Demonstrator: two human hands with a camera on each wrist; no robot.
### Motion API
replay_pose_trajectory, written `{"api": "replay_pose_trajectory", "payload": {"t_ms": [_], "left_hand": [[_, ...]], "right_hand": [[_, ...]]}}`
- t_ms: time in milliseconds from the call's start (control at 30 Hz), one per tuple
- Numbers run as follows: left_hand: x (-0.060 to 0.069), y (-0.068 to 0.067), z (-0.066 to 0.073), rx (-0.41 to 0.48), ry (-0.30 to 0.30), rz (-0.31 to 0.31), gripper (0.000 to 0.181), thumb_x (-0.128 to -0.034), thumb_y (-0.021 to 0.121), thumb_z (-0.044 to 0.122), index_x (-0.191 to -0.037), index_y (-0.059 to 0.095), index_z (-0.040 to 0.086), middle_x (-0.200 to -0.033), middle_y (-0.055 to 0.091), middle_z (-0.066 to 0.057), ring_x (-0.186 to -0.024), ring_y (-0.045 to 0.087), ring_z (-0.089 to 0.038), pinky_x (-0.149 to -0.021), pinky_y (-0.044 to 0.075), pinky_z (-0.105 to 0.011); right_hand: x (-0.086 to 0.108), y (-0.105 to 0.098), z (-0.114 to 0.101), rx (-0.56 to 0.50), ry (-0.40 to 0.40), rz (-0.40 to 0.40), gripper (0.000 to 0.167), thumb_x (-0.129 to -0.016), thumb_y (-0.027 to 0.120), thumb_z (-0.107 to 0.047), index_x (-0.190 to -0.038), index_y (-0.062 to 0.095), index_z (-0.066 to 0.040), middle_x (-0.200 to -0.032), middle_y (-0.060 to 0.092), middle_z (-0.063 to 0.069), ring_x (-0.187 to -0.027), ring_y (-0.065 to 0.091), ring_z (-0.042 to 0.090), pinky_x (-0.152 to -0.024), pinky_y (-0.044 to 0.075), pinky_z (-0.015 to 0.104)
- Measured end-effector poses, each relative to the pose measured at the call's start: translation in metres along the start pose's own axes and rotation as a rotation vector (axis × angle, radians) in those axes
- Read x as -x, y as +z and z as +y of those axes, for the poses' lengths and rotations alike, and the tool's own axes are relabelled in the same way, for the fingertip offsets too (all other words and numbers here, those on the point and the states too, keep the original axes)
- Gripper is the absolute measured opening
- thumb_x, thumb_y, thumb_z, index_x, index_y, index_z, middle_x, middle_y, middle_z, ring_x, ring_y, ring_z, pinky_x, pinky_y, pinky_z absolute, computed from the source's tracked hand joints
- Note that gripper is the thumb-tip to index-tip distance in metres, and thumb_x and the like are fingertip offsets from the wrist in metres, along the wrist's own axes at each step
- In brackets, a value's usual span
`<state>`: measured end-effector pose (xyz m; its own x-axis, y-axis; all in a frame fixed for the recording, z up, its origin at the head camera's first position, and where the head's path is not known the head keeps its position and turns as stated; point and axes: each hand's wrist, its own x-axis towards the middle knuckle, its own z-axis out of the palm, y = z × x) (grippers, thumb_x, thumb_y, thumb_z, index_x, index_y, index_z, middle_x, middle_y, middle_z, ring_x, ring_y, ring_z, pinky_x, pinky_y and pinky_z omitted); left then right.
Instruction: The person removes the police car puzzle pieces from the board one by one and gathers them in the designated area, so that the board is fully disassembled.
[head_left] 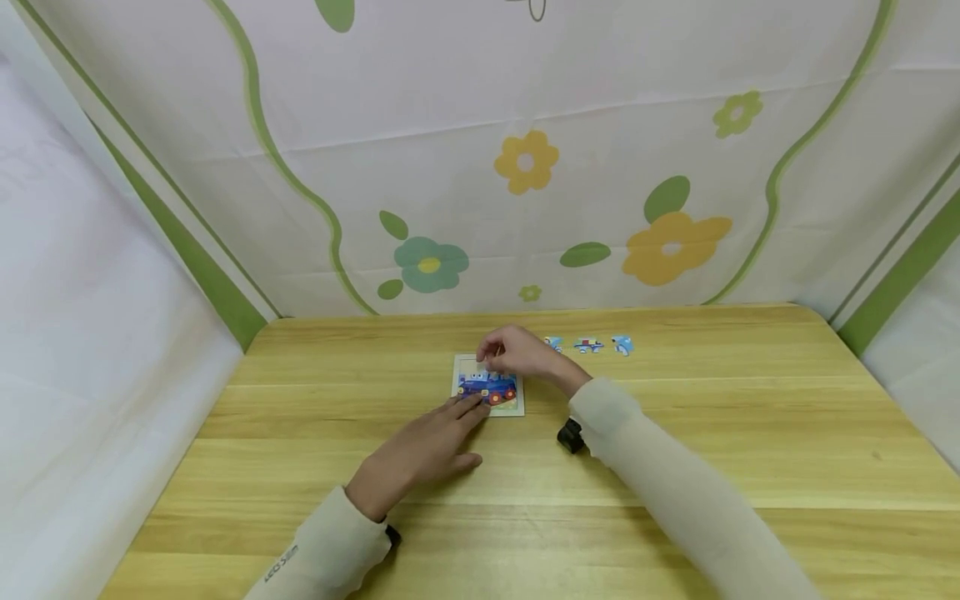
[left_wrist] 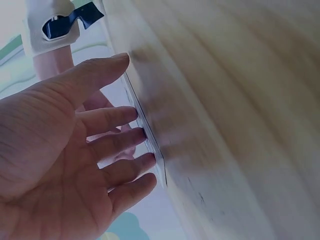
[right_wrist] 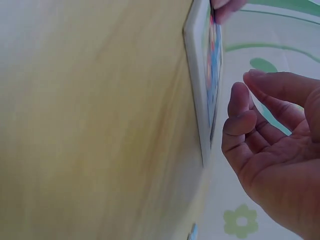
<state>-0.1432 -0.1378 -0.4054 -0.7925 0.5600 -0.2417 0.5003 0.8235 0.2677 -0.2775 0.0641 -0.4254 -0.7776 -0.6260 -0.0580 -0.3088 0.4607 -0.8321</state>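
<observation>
A small framed puzzle (head_left: 512, 412) with a blue vehicle picture lies flat on the table; its pale border (right_wrist: 196, 65) shows edge-on in the right wrist view. My left hand (head_left: 423, 450) rests its straight fingertips on the frame's lower left part, thumb spread on the wood; the left wrist view shows this hand (left_wrist: 65, 145) palm on. Above the puzzle's upper part, my right hand (head_left: 517, 352) has thumb and fingers brought together around a small pale piece, mostly hidden. In the right wrist view that hand (right_wrist: 280, 125) stands just off the puzzle surface.
Loose puzzle pieces lie in a row right of my right hand, near the table's back edge: one partly behind the wrist (head_left: 553, 342), a middle one (head_left: 588, 344) and a blue one (head_left: 622, 344). A flowered white curtain (head_left: 465, 192) hangs behind the wooden table (head_left: 712, 400).
</observation>
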Motion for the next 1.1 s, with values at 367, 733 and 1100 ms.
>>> {"api": "replay_pose_trajectory", "payload": {"t_ms": [367,733,1100], "left_hand": [[-0.0006,0.0002,0.0008,0.015,0.013,0.008,0.071,-0.1022,0.07,0.033,-0.161,0.041,0.005,-0.172,0.031,-0.015,-0.158,0.033,-0.035,-0.125,0.037,-0.05],[-0.0012,0.0016,-0.001,0.022,0.015,-0.007,0.073,-0.1023,0.07,0.033,-0.162,0.038,0.007,-0.172,0.03,-0.014,-0.159,0.031,-0.034,-0.125,0.038,-0.05],[-0.0015,0.0015,-0.0005,0.037,0.008,-0.018,0.072,-0.1019,0.07,0.032,-0.163,0.039,0.008,-0.172,0.031,-0.011,-0.159,0.031,-0.034,-0.126,0.037,-0.05]], "right_hand": [[-0.0065,0.0083,-0.0042,0.054,0.009,-0.04,0.019,-0.096,0.06,0.006,-0.104,0.076,-0.002,-0.088,0.069,0.009,-0.071,0.059,0.014,-0.064,0.05,0.024],[-0.0101,0.0115,-0.0065,0.072,0.072,-0.081,0.022,-0.095,0.058,0.007,-0.099,0.078,-0.002,-0.083,0.066,0.005,-0.068,0.05,0.012,-0.065,0.043,0.023],[-0.0096,0.011,-0.0058,-0.004,0.099,-0.108,0.023,-0.096,0.056,0.008,-0.101,0.077,-0.001,-0.074,0.059,0.001,-0.065,0.047,0.013,-0.063,0.041,0.024]]}}
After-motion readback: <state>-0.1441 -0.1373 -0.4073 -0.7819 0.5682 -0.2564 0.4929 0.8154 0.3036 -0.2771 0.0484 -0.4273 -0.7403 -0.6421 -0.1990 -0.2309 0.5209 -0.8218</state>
